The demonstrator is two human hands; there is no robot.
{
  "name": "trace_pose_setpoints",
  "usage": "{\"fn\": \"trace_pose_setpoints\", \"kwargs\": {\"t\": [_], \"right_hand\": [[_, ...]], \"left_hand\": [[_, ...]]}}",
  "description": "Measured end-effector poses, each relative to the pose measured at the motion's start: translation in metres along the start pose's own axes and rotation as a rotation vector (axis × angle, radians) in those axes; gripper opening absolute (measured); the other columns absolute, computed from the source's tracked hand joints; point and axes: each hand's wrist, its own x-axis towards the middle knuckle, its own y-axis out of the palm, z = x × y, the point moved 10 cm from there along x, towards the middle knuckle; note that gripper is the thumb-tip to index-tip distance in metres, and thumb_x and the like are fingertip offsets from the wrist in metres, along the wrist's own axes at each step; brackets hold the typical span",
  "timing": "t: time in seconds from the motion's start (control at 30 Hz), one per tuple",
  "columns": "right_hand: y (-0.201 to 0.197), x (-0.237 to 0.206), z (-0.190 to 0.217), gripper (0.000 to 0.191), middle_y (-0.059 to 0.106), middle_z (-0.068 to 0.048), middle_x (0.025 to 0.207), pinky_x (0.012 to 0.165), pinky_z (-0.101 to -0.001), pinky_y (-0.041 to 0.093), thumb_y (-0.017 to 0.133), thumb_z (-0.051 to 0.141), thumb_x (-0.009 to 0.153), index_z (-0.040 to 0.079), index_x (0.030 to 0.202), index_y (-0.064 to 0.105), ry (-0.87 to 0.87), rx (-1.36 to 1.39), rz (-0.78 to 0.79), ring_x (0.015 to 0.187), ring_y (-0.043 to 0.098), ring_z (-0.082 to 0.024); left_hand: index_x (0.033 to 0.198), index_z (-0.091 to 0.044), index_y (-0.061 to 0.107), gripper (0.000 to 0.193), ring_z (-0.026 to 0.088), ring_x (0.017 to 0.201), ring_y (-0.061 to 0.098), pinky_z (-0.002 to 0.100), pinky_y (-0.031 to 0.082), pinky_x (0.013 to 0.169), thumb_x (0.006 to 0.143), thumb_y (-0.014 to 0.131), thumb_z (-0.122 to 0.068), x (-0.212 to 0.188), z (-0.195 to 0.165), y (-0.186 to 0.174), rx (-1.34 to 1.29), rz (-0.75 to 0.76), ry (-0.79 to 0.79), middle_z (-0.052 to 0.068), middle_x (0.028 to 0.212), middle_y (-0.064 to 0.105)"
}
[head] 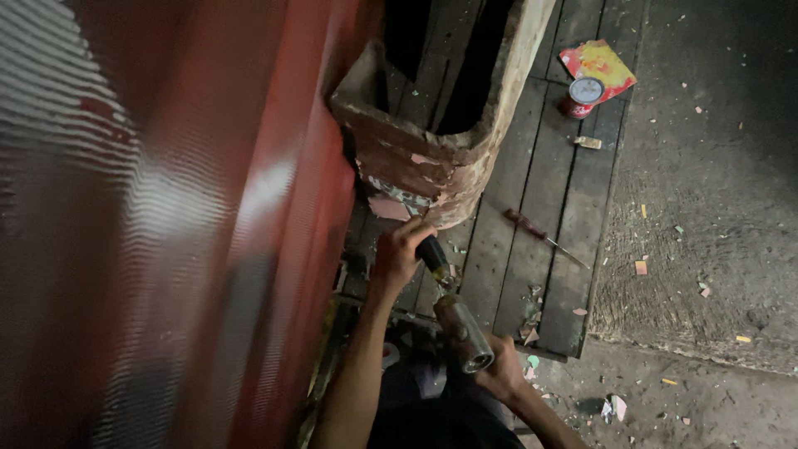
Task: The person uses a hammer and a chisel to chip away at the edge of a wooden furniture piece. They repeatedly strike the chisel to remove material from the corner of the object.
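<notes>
At the upper right of the frame a small red can (583, 96) with a pale round lid stands shut on the dark wooden platform (532, 191), just beside a red and yellow packet (600, 65), so you cannot see what it holds. Your left hand (397, 254) is clenched around the black handle of a chisel (434, 259) just below the frame's centre, its tip set against the chipped, flaking lower edge of the reddish-brown block (432, 158). Your right hand (501, 372) grips a hammer (462, 333) with a dull steel cylindrical head, hanging just under the chisel's butt; a screwdriver (540, 235) lies to the right.
</notes>
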Motion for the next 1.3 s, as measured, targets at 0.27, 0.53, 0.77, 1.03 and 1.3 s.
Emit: {"fn": "trace_pose_setpoints", "kwargs": {"t": [0.27, 0.53, 0.77, 1.03, 1.3], "right_hand": [[-0.004, 0.014, 0.001, 0.020, 0.072, -0.010, 0.068, 0.059, -0.0334, 0.053, 0.079, 0.010, 0.071, -0.002, 0.085, 0.071, 0.068, -0.100, 0.075, 0.060, 0.065, -0.017], [-0.013, -0.013, 0.026, 0.015, 0.075, -0.006, 0.076, 0.052, -0.0353, 0.057, 0.068, 0.017, 0.079, 0.011, 0.091, 0.074, -0.169, -0.019, 0.200, 0.056, 0.074, -0.018], [-0.029, 0.057, 0.013, 0.018, 0.068, -0.013, 0.071, 0.055, -0.0396, 0.054, 0.075, 0.018, 0.072, 0.006, 0.085, 0.070, -0.140, -0.368, -0.013, 0.057, 0.066, -0.026], [-0.035, 0.015, 0.017, 0.020, 0.067, -0.013, 0.066, 0.055, -0.0392, 0.054, 0.082, 0.020, 0.072, 0.006, 0.079, 0.070, -0.129, -0.264, -0.149, 0.054, 0.064, -0.024], [-0.010, 0.001, 0.022, 0.025, 0.074, -0.008, 0.068, 0.052, -0.0339, 0.056, 0.085, 0.022, 0.069, 0.006, 0.083, 0.073, -0.268, -0.224, -0.104, 0.057, 0.074, -0.019]], "left_hand": [[0.099, -0.012, 0.069, 0.025, 0.030, 0.083, 0.072, 0.043, 0.055, 0.067, 0.081, 0.074, 0.003, 0.000, 0.017, 0.009, 0.027, 0.066, -0.051, 0.007, 0.096, 0.070], [0.099, -0.011, 0.070, 0.036, 0.033, 0.088, 0.072, 0.044, 0.056, 0.070, 0.069, 0.078, 0.008, 0.001, 0.012, 0.007, 0.006, 0.085, -0.026, 0.010, 0.098, 0.070], [0.088, -0.009, 0.070, 0.021, 0.031, 0.077, 0.067, 0.043, 0.050, 0.066, 0.076, 0.081, 0.004, 0.002, 0.024, 0.023, 0.003, 0.115, 0.134, 0.012, 0.081, 0.065], [0.097, -0.008, 0.070, 0.029, 0.032, 0.084, 0.070, 0.042, 0.054, 0.070, 0.073, 0.074, 0.009, 0.004, 0.027, 0.010, -0.116, 0.023, -0.016, 0.012, 0.090, 0.069], [0.094, -0.009, 0.069, 0.036, 0.033, 0.087, 0.071, 0.042, 0.053, 0.069, 0.067, 0.076, 0.012, 0.000, 0.018, 0.013, -0.052, 0.056, -0.074, 0.012, 0.095, 0.070]]}}
